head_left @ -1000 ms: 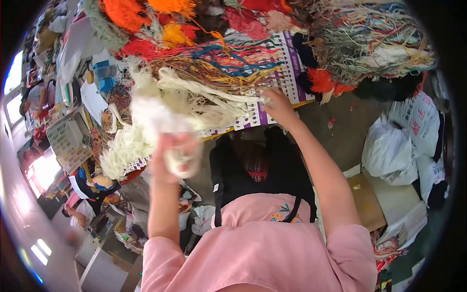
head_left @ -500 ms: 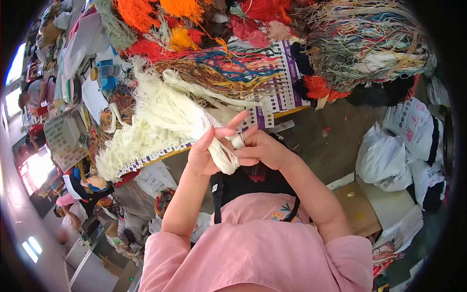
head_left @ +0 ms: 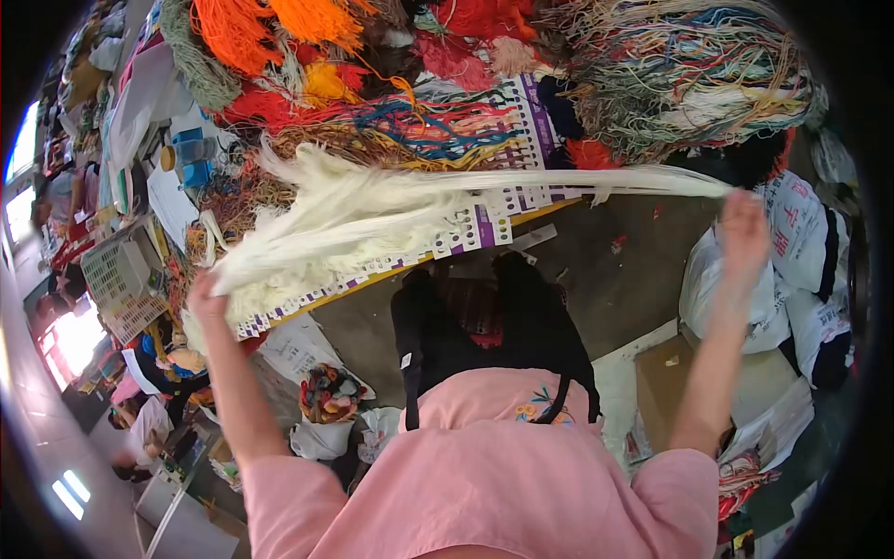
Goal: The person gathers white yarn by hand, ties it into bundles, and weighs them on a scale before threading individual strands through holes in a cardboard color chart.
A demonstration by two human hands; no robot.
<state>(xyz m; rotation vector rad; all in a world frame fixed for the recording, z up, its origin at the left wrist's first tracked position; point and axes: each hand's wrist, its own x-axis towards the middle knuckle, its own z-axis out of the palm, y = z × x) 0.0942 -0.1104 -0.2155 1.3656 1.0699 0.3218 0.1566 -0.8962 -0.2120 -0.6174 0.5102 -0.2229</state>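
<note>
A long bundle of cream thread [head_left: 549,181] stretches across in front of me, taut and thin toward the right, fanned wide toward the left. My right hand [head_left: 745,233], smeared a little by motion, is closed on its far right end. My left hand [head_left: 207,296] is closed on the cream strands at the lower left. Beneath the bundle, more fluffy cream thread lies on white-and-purple cards with punched holes [head_left: 484,228] along the table edge. Multicoloured threads [head_left: 419,130] lie behind it on similar cards.
Orange skeins [head_left: 312,23] and a big mixed heap of threads [head_left: 689,84] cover the back of the table. White plastic bags [head_left: 722,289] and a cardboard box [head_left: 663,382] stand on the floor at right. A green basket [head_left: 116,275] is at left, with people working beyond it.
My hands were together in front of me with the looped cream thread. They have moved far apart, left and right, drawing the bundle out lengthwise between them.
</note>
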